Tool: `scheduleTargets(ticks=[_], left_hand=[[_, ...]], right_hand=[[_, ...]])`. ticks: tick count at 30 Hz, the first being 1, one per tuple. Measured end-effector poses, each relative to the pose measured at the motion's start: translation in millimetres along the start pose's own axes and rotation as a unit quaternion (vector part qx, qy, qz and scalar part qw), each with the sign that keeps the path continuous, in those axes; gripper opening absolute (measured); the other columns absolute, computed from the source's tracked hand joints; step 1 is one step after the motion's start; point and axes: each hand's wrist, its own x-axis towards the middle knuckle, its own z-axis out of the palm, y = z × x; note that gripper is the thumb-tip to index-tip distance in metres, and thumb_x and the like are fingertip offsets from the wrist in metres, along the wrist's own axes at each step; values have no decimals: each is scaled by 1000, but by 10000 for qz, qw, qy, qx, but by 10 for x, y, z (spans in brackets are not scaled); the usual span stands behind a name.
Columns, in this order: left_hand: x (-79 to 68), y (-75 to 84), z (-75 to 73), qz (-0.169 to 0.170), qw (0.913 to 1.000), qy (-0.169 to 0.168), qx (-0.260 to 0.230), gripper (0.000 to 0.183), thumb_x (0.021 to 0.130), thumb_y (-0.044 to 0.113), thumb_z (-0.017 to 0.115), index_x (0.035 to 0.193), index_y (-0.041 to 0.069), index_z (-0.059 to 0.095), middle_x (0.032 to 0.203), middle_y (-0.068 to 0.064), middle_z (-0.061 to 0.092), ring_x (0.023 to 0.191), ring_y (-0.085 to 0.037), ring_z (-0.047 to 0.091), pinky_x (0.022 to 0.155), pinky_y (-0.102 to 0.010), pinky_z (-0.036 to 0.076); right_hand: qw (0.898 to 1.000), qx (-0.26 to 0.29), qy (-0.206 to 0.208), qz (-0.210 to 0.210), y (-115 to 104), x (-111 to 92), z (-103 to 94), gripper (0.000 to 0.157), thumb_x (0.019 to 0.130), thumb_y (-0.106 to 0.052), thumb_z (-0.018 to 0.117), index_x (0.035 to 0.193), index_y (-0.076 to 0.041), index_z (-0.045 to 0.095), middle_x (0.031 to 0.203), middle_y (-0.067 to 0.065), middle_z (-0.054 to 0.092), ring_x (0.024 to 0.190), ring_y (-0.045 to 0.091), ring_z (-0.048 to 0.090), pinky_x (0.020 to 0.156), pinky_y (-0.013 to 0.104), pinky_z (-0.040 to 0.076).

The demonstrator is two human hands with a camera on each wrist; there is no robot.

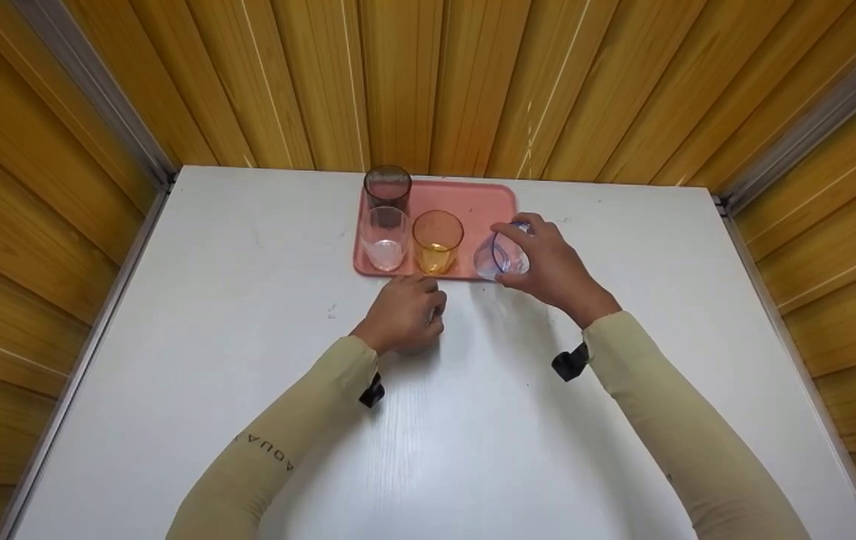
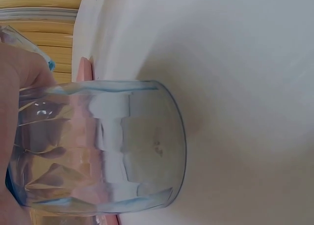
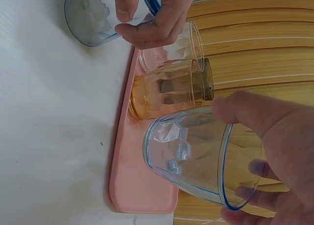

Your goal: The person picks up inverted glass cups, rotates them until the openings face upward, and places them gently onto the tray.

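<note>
My right hand (image 1: 555,266) grips the rim of a clear drinking glass with a blue rim (image 3: 189,154), thumb on one side and fingers on the other. This glass is upright, slightly tilted in the right wrist view, at the right end of a pink tray (image 3: 142,185). In front of the tray, my left hand (image 1: 401,311) holds a second blue-rimmed glass (image 2: 108,146) from above by its top. The hand hides most of that glass in the head view. Just left of the right-hand glass, an amber glass (image 1: 438,240) stands on the tray.
A clear glass (image 1: 385,240) occupies the tray's front left corner, with a dark grey glass (image 1: 388,187) behind it. The tray lies near the back edge of a white table (image 1: 247,300). Wood-patterned panels (image 1: 397,82) enclose the back and both sides.
</note>
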Motion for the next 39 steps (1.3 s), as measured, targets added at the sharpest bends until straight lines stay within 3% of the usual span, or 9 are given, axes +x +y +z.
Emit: scheduleTargets(ticks=[12, 22, 29, 39], left_hand=[[-5, 19, -2, -38, 9998, -63, 162, 15, 83, 32, 49, 85, 22, 60, 90, 4, 55, 89, -16, 49, 86, -38, 43], [-4, 3, 21, 58, 9996, 145, 215, 14, 81, 28, 47, 81, 22, 60, 83, 4, 54, 85, -17, 51, 79, -38, 42], [-2, 0, 33, -88, 9997, -56, 202, 15, 83, 32, 48, 85, 23, 60, 86, 5, 52, 84, -16, 47, 81, -37, 42], [7, 23, -3, -176, 9993, -254, 209, 16, 83, 33, 49, 89, 24, 60, 90, 5, 52, 88, -16, 46, 86, -38, 42]], right_hand=[[9995, 40, -86, 293, 32, 110, 87, 75, 74, -32, 75, 131, -54, 32, 148, 2, 23, 135, 31, 27, 96, 51, 43], [9999, -79, 100, -39, 65, 172, 167, 73, 72, -27, 76, 134, -41, 40, 142, 5, 30, 130, 31, 32, 101, 50, 39], [9999, -45, -82, 130, 57, 231, 224, 73, 74, -29, 75, 135, -43, 37, 145, 4, 27, 133, 31, 28, 102, 52, 37], [9999, -65, -34, 93, 68, 285, 293, 74, 75, -30, 74, 135, -45, 35, 145, 3, 27, 133, 31, 28, 102, 53, 36]])
